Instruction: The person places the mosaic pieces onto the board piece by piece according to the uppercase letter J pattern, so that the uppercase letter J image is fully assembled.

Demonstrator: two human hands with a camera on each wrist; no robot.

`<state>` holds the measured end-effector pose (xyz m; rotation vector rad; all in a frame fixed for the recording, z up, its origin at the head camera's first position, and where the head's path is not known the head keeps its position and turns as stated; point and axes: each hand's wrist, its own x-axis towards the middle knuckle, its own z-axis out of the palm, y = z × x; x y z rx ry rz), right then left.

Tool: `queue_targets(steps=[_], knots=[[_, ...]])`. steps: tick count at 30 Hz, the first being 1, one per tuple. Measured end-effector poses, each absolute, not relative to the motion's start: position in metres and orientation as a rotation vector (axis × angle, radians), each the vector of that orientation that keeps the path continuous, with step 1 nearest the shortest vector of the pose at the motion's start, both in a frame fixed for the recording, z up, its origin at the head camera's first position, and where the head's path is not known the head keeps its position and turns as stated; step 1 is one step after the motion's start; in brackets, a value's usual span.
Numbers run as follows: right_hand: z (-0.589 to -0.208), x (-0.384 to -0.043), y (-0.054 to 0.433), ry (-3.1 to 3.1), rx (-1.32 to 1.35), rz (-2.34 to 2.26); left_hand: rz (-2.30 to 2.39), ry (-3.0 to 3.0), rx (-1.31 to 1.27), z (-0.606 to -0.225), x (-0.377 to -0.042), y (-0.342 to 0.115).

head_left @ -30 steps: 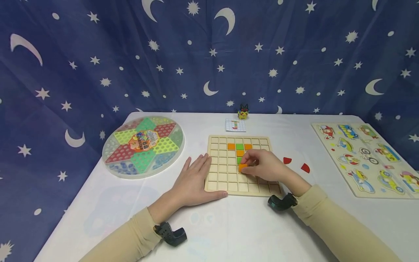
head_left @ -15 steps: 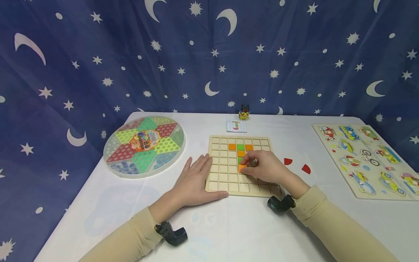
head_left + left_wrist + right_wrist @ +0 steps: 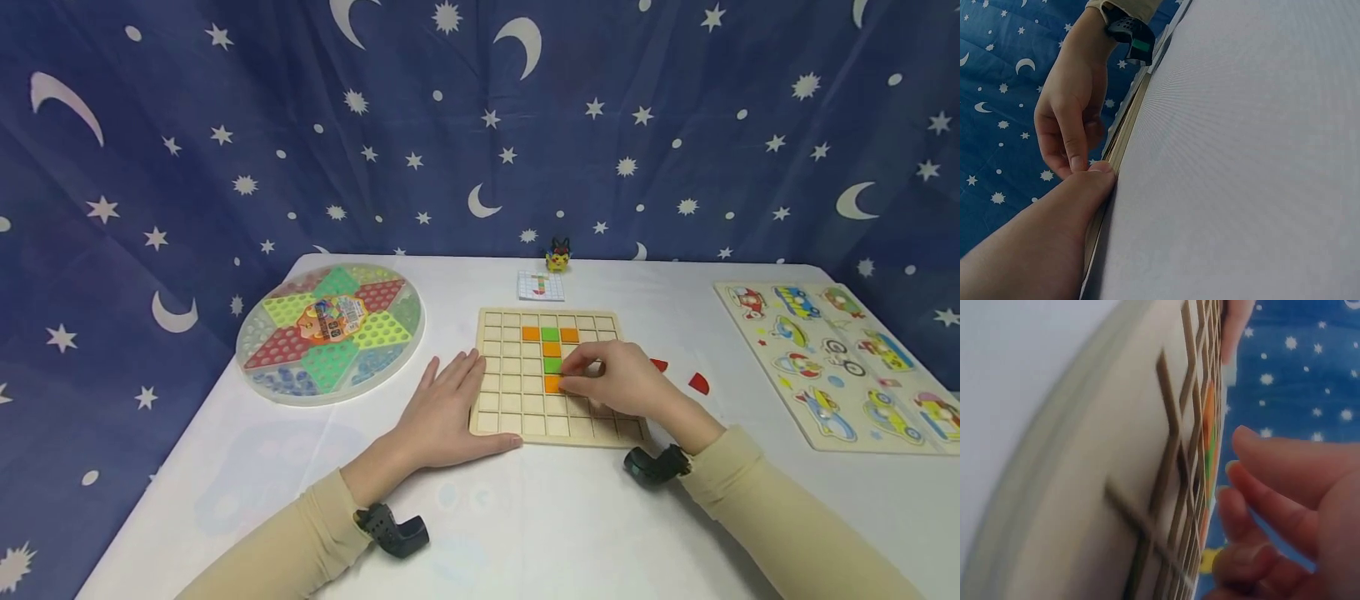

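A wooden grid board (image 3: 510, 403) lies on the table. Orange and green square tiles form a T in its cells, with an orange tile (image 3: 552, 384) at the foot of the stem and a green tile (image 3: 551, 365) just above it. My right hand (image 3: 618, 379) hovers over the board right beside these two tiles, fingertips bent and nothing held between them. In the right wrist view, its thumb (image 3: 1285, 464) is apart from the board. With fingers spread, my left hand (image 3: 450, 417) rests at the board's left edge, thumb along the near edge.
Two red quarter-circle pieces (image 3: 699, 383) lie right of the board, one partly behind my right hand. A pattern card (image 3: 540, 286) and a small figure (image 3: 557, 256) stand behind it. A round Chinese checkers set (image 3: 330, 335) is left, a picture puzzle board (image 3: 813, 367) right.
The orange tile, earlier pinched by my right hand, now lies flat in its cell below the green one. My right hand has let go and drawn slightly right. The left hand stays put.
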<state>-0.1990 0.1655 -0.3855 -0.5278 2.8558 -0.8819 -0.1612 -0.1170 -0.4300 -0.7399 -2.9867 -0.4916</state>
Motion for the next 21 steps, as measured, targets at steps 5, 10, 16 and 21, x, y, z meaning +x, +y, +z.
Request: queue_targets(steps=[5,10,16,21], knots=[[-0.381,-0.2,0.187,2.88,-0.446,-0.883,-0.494,-2.989,-0.735,-0.429,-0.162,-0.117],[-0.382,-0.199,0.221,2.946,-0.396,-0.876,-0.5,-2.995,-0.74,-0.431,-0.161,-0.116],[-0.384,-0.198,0.264,3.024,-0.301,-0.815,-0.484,-2.99,-0.745,-0.431,-0.163,-0.116],[-0.384,-0.203,0.283,3.0,-0.286,-0.739,-0.485,-2.985,-0.736,-0.432,-0.163,-0.117]])
